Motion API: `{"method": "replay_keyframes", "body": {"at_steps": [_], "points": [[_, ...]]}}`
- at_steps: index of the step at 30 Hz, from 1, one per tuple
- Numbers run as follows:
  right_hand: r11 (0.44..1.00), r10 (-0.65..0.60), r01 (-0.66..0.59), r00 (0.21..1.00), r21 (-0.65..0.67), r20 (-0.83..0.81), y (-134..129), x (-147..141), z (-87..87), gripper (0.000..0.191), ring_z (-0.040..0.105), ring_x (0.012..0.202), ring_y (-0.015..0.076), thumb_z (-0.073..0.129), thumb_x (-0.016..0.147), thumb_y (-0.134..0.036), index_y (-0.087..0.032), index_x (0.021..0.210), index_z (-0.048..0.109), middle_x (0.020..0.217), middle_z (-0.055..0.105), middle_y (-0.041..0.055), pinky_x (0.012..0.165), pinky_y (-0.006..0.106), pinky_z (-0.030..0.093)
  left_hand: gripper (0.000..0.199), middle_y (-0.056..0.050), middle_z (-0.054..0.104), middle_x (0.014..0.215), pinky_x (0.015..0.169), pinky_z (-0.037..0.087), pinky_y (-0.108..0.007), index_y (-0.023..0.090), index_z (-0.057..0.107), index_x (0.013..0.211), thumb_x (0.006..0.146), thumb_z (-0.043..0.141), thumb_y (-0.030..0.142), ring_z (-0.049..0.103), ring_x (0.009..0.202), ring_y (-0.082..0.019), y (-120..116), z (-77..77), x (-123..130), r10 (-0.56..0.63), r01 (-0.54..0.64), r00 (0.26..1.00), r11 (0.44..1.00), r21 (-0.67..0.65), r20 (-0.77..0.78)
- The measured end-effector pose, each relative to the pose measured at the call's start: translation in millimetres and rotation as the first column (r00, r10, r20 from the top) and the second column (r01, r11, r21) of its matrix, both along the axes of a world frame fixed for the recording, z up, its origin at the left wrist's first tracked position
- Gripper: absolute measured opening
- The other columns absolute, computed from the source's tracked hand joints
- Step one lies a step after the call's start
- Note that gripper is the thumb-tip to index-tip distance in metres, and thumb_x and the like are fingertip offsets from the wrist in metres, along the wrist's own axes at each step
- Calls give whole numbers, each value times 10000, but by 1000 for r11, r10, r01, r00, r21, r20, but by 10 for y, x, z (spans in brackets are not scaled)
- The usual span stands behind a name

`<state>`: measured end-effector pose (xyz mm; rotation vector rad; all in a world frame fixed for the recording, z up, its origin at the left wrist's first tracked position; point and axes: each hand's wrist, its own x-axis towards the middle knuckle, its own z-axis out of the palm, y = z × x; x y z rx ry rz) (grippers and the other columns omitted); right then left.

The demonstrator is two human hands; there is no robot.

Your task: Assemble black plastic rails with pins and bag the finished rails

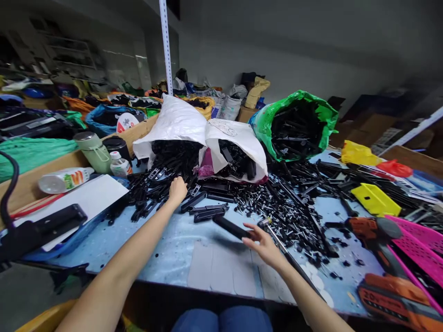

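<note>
My left hand (178,190) reaches into a heap of black plastic parts (145,196) in front of the white sacks. Its fingers are curled down and closed, and whatever they grip is hidden. In my right hand (262,243), the thumb and fingers are around the right end of a long black plastic bar (230,227), tilted over the blue table top (166,249). Similar black bars (209,213) lie just beyond it. To the right of that hand, a hammer (277,237) with a metal shaft and dark grip lies slanted toward the table's front edge.
Two white sacks (183,120) and a green bag (301,94) spill black parts. Loose screws (256,200) cover the middle. An orange power drill (370,228), a pink basket (418,244) and a yellow tray (375,199) stand right; bottles (65,180) and a white sheet (100,196) lie left.
</note>
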<state>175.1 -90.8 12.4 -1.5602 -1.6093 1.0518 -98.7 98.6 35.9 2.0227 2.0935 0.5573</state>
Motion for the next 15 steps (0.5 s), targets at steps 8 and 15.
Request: {"method": "replay_keyframes", "body": {"at_steps": [8, 15], "points": [[951, 109, -269, 751, 151, 651, -323, -74, -29, 545, 404, 1170, 267, 543, 778, -333, -204, 1291, 410, 1252, 490, 122, 984, 457, 291, 148, -17, 557, 744, 658, 450, -289, 195, 459, 750, 837, 378, 283, 549, 694, -169, -1665, -227, 249, -486, 518, 788, 855, 20, 378], [996, 29, -6, 965, 88, -261, -217, -695, -125, 489, 550, 560, 118, 338, 883, -445, -249, 1331, 331, 907, 586, 51, 522, 273, 493, 339, -42, 584, 856, 706, 471, -305, 184, 480, 1158, 860, 366, 298, 577, 734, -157, -2103, -270, 518, -371, 386, 648, 913, 133, 665]]}}
